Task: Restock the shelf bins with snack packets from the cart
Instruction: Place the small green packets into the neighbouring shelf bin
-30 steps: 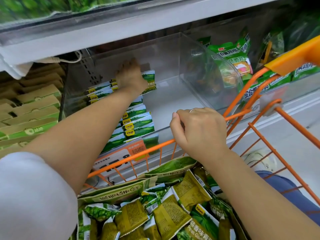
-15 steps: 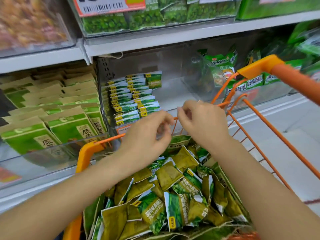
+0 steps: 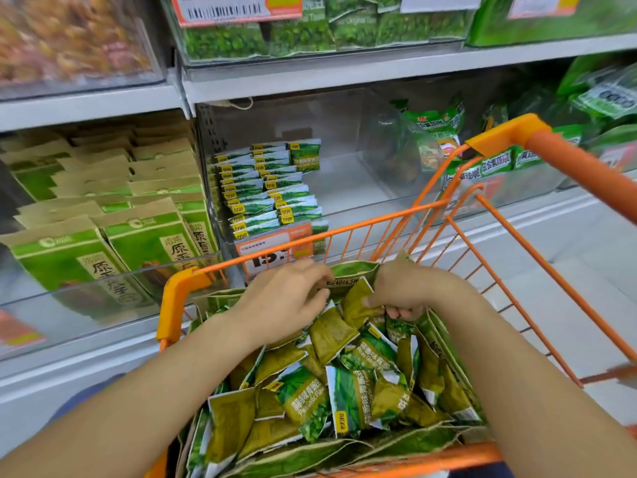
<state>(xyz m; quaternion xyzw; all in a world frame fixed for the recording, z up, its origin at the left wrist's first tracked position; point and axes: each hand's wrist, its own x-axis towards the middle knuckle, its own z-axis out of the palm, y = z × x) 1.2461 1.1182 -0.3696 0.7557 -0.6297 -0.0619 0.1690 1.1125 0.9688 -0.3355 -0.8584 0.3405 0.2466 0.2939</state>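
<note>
Both hands were down in the cart (image 3: 348,232) among the packets (image 3: 331,391). Left hand (image 3: 286,298) lay palm down on the heap, fingers loosely curled, its grip hidden. Right hand (image 3: 400,293) pinched an olive packet (image 3: 356,303). Ahead, the clear bin (image 3: 344,188) held two rows on its left side.

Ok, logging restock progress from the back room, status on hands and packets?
Left hand and right hand both down in the cart, fingers curled among loose snack packets. Clear shelf bin part filled, right side bare. Nothing blocking.
</note>
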